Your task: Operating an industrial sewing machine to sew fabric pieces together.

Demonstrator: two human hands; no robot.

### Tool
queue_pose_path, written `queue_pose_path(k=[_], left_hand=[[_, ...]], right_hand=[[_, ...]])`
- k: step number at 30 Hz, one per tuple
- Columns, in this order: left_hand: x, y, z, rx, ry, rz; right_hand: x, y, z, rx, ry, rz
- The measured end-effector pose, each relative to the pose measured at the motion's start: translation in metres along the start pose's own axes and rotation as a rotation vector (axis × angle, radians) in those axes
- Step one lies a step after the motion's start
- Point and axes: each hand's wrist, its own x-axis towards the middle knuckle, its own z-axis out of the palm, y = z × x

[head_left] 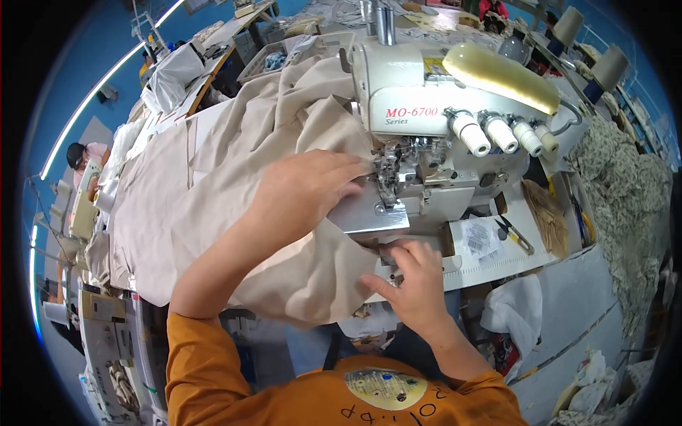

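A large piece of beige fabric (234, 142) is spread in folds over the table left of a white overlock sewing machine (398, 78), its near part hanging over the table's front edge. My left hand (302, 188) lies on the fabric with fingers stretched toward the presser foot (387, 181); the thumb sits a little below them, by the shiny metal plate (373, 215). Below that plate, my right hand (418, 284) is beside the fabric's right edge. Its thumb stands apart from its bent fingers, and nothing shows between them. The needle is hard to make out.
Thread snips (506, 228), a yellow cutter (522, 240) and a white label packet (481, 238) lie right of the machine. Thread cones (609, 67) stand at the far right, above heaped patterned fabric (618, 199). A plastic crate (263, 64) is behind. A person (92, 153) sits far left.
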Motion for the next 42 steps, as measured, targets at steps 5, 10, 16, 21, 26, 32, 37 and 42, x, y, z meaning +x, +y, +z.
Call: queue_pose_path(k=[5,10,16,21,26,32,37,42], left_hand=[[-0.041,-0.050,-0.020,-0.288,0.252,-0.517],[-0.150,-0.114,-0.005,0.135,-0.031,-0.625],[-0.145,-0.081,-0.016,-0.105,-0.286,-0.841],[-0.132,-0.020,-0.043,-0.565,-0.811,-0.562],[-0.129,-0.005,-0.021,-0.444,-0.258,-0.845],[-0.145,-0.055,0.027,-0.246,-0.003,-0.758],[-0.156,-0.068,-0.026,-0.373,0.351,-0.827],[-0.167,-0.100,-0.043,0.193,0.530,-0.332]], right_hand=[[-0.001,0.003,0.009,0.118,-0.143,0.008],[-0.014,-0.002,0.013,0.465,-0.118,0.212],[-0.031,-0.004,0.006,1.016,0.052,0.467],[-0.018,-0.002,-0.009,0.995,0.437,0.479],[-0.017,0.009,-0.025,0.716,0.433,0.366],[-0.021,-0.005,-0.019,0.646,0.268,0.336],[-0.002,-0.028,-0.014,0.733,0.242,0.212],[0.035,-0.010,0.002,0.339,0.411,-0.068]])
